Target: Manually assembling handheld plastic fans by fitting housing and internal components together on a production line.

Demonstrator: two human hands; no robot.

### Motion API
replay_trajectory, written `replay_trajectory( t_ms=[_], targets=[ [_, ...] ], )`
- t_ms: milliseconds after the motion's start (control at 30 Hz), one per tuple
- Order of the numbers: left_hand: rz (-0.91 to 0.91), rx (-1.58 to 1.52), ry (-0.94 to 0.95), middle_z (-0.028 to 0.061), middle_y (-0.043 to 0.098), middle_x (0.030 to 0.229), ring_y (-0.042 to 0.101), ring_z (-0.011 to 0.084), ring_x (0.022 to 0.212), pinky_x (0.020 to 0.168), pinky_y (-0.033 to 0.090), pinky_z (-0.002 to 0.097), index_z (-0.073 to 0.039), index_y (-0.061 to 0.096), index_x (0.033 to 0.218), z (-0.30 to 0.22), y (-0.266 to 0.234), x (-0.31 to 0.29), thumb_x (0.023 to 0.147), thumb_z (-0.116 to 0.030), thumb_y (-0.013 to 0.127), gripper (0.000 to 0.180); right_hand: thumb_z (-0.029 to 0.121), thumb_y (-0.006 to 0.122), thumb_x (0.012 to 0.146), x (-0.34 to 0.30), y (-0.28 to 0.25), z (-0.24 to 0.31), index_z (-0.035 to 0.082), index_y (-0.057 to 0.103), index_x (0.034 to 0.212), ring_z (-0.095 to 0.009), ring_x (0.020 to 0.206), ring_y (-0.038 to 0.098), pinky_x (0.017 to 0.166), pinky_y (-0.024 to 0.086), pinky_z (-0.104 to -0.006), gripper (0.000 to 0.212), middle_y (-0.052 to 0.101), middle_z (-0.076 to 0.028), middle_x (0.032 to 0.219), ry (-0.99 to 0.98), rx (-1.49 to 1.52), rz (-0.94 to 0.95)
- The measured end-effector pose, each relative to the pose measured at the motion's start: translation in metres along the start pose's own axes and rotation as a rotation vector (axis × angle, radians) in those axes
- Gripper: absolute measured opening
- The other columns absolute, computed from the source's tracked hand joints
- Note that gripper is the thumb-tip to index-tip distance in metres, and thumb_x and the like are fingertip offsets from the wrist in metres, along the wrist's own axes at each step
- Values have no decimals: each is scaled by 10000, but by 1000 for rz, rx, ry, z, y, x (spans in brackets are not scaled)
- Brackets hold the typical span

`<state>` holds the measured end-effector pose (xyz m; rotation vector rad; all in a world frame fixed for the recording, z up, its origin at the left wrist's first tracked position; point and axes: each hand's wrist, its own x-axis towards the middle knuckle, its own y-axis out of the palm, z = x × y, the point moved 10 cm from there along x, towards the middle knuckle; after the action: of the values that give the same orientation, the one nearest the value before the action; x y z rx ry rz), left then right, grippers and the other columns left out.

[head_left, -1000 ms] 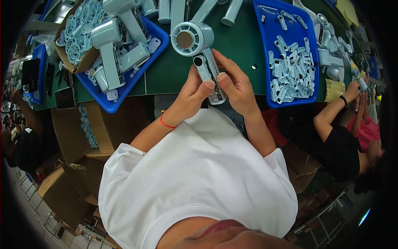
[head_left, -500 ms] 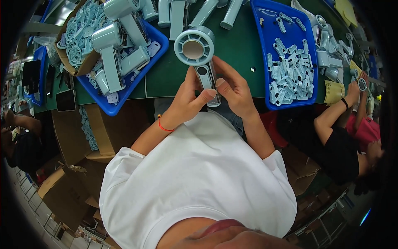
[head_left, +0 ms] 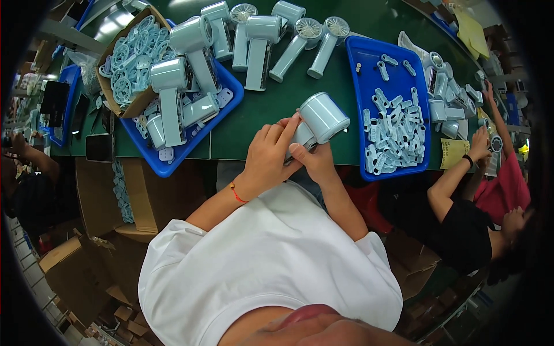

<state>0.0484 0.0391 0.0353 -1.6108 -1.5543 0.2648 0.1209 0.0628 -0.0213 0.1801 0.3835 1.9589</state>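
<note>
Between my hands, over the table's near edge, is a light-blue handheld fan (head_left: 325, 117). Its round drum-shaped head points to the far right, with the smooth side wall upward. My left hand (head_left: 266, 151) lies over the handle from the left, fingers stretched along it up to the head. From below and the right, my right hand (head_left: 315, 162) closes round the handle, thumb across its top. Most of the handle is hidden by my fingers. Several more fan bodies (head_left: 262, 30) lie on the green table beyond.
To the left, a blue tray (head_left: 164, 168) holds fan bodies and a cardboard box (head_left: 149, 102) of ring-shaped parts. At right, another blue tray (head_left: 398, 173) contains small light-blue pieces. A phone (head_left: 100, 148) rests at the left edge. Co-workers' arms (head_left: 452, 176) are at far right.
The fan has been turned over: its ring-shaped front faced up before, and now its side wall shows. My left hand has shifted over the handle. The view has moved slightly.
</note>
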Motion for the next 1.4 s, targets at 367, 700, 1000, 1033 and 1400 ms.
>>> replay_trajectory(
  t_ms=[367,700,1000,1033,1400],
  targets=[
    [-73,-312,-146,49,551,748,512,152,697,661,416,261,-11,602,923,37,-4,-14,787,-41,597,139,-38,617,759,-12,-18,65,103,431,1005,-174,791,504,803,417,-380,339,514,-52,853,-553,2,-92],
    [-179,-489,-338,77,570,723,527,145,597,552,413,253,4,589,830,51,-3,-29,815,-35,570,46,-14,636,761,-33,-3,51,94,481,941,-161,743,524,695,446,-322,261,553,-32,835,-461,-193,-58],
    [-347,-77,528,38,526,796,450,204,705,648,403,335,-63,582,951,-57,-60,-62,760,-55,616,194,26,742,588,-12,29,52,11,479,1149,-292,905,552,809,442,-356,620,555,-107,1001,-357,-1328,-7],
    [-336,78,534,31,536,824,451,208,761,686,404,342,-80,593,973,-66,-57,-52,737,-61,635,240,26,742,588,-11,26,50,11,479,1149,-292,905,552,809,442,-356,620,555,-107,1001,-346,-1328,-10],
    [183,438,181,-1,547,1124,428,289,1129,950,328,451,-113,587,1127,-8,2,-3,710,-303,689,470,200,671,747,-36,-10,34,49,532,1210,-292,1033,476,906,382,-371,507,542,-108,1148,-408,-1182,-43]
  ],
)
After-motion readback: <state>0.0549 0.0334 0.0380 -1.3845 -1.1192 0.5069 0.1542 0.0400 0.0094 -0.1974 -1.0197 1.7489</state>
